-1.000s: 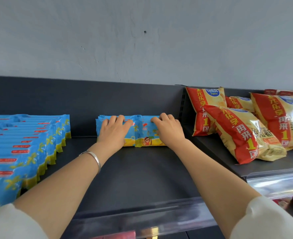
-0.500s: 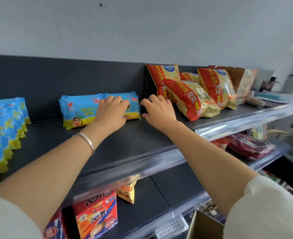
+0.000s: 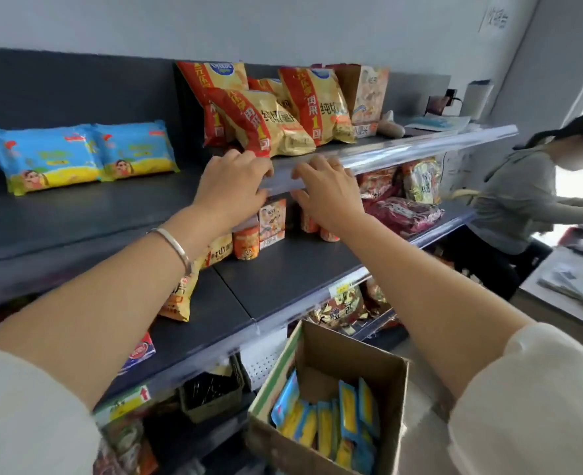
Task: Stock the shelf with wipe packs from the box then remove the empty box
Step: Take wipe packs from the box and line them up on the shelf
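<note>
- Head view: two wipe packs stand side by side at the back of the top shelf, near its left end. They lean against the back panel with the printed faces to the front, I think so that a customer can read them.
- The shelf in front of the packs is bare to its front edge, so there is place for more rows.
- The left hand is empty, the fingers loosely bent and a little apart. It hovers at the front edge of the shelf, just below the snack bags.
- The right hand is empty too, palm down, the fingers relaxed and slightly spread, over the clear price rail. Neither hand pinches anything.
- The box is low in the view, below the shelves, near the right forearm. Its flaps are open and many wipe packs stand on edge inside, close together, so each one is easy to take from above.
- I judge that the stocking is only at the beginning: the box is far from empty and cannot be removed yet.
- Another person bends at the right, well apart from the shelf.
</note>
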